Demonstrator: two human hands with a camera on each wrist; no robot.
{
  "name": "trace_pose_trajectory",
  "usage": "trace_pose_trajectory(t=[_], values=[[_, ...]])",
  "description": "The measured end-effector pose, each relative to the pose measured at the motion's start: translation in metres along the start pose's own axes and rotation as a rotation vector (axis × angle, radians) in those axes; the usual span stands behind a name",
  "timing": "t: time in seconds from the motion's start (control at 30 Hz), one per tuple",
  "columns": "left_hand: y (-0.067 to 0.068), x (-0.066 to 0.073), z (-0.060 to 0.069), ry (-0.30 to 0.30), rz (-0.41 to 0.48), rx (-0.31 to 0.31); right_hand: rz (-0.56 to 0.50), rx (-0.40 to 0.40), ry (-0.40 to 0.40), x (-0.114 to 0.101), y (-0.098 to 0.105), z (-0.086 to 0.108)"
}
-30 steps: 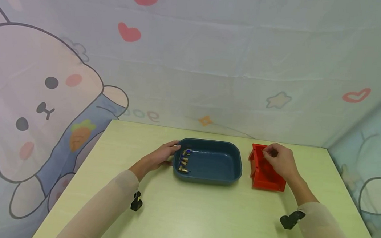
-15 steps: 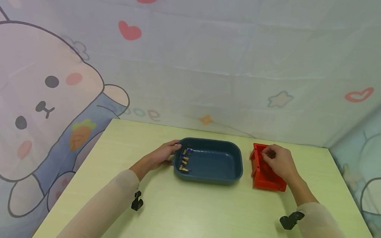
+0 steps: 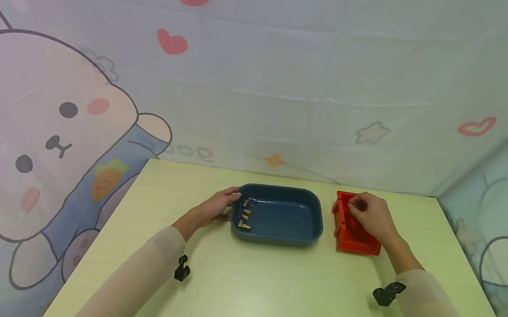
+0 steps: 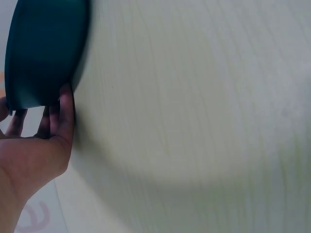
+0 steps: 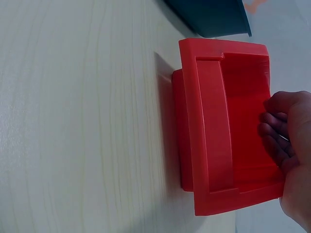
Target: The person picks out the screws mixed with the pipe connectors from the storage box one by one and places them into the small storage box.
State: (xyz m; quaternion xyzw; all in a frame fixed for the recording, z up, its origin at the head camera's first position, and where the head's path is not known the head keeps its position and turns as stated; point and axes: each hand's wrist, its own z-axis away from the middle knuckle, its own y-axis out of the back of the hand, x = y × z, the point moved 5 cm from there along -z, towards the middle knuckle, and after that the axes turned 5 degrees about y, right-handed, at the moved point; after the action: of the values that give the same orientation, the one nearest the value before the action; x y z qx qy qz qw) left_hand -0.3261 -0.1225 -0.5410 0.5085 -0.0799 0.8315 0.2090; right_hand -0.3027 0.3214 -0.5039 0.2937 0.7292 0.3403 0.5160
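A blue tray [image 3: 286, 239] has its left end gripped by my left hand [image 3: 211, 208], the thumb over the rim and the fingers against the outer wall. Several small brass fittings [image 3: 247, 212], some with blue parts, lie at that tray's left end. My right hand [image 3: 375, 217] is over a red bin [image 3: 357, 247], with thumb and fingertips curled together. In the right wrist view its curled fingers [image 5: 276, 138] reach inside the bin [image 5: 214, 126]; no object shows between them, though the palm side is partly hidden. The left wrist view shows fingers [image 4: 65, 114] along the tray's wall [image 4: 43, 58].
The pale wooden table [image 3: 272, 290] extends in front of both containers. A printed cloth [image 3: 263, 81] hangs behind the table. Small black devices sit at the left wrist [image 3: 182, 268] and the right wrist [image 3: 388, 294].
My right hand has shifted very slightly left and down over the red bin. My left hand and the blue tray stay in place.
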Motion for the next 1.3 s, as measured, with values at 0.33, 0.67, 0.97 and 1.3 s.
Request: trace_pose_trajectory(t=[0.33,0.67,0.97,1.3], values=[[0.000,-0.001,0.000,-0.003,0.007,-0.003,-0.005,0.000,0.008,-0.001,-0.001,0.000],[0.000,0.002,0.001,-0.007,0.009,-0.002,-0.010,-0.016,0.011,-0.004,0.004,-0.003],[0.001,-0.001,-0.002,-0.004,0.013,-0.002,-0.014,-0.016,0.015,-0.008,0.005,-0.005],[0.001,-0.001,0.000,-0.006,0.004,-0.004,-0.065,-0.001,0.026,-0.028,0.008,-0.010]])
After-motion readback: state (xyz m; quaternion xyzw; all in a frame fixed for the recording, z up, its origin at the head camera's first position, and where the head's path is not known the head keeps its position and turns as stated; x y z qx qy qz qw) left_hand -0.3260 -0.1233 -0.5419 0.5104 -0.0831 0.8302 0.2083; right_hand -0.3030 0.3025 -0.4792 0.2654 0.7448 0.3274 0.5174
